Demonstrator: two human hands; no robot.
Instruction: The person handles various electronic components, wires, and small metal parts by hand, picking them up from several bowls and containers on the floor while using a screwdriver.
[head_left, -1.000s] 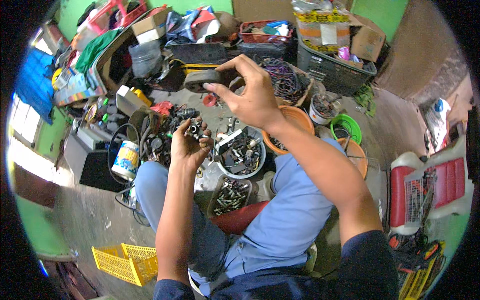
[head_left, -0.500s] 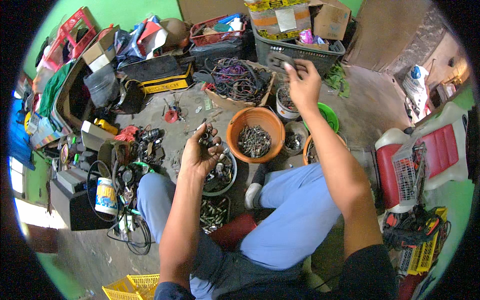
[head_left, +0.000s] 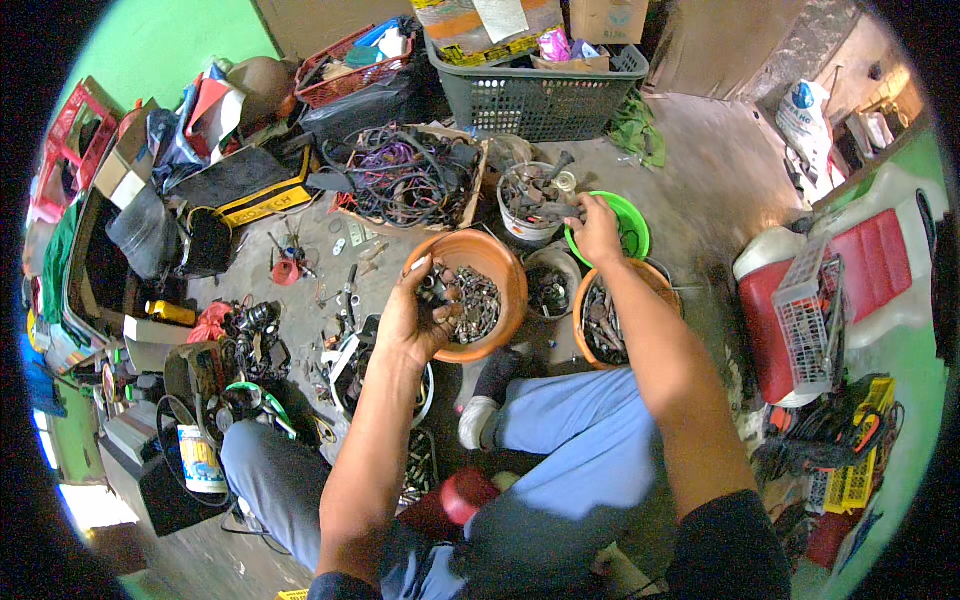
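My left hand (head_left: 425, 312) is raised over the left side of an orange bowl (head_left: 515, 325) of small metal parts. Its fingers curl around a few small dark metal parts, mostly hidden in the palm. My right hand (head_left: 600, 232) reaches to a white bucket (head_left: 523, 226) heaped with larger metal pieces. Thumb and fingertips are pinched on a dark metal piece (head_left: 552, 213) at that bucket's right rim. Close by the right wrist is a bright green basin (head_left: 622, 205). Below my right forearm stands a second orange bowl (head_left: 585, 345) with long metal pieces.
A carton of tangled wires (head_left: 405, 180) lies beyond the bowls, with a grey crate (head_left: 540, 105) behind. Between the orange bowls sits a small tub (head_left: 552, 285). A basin of parts (head_left: 430, 385) is under my left forearm. A red-and-white seat (head_left: 880, 270) is at right.
My right hand has come down with the dark metal piece from above to the white bucket. My left hand still cups its small parts, now beside the orange bowl. The view has swung right.
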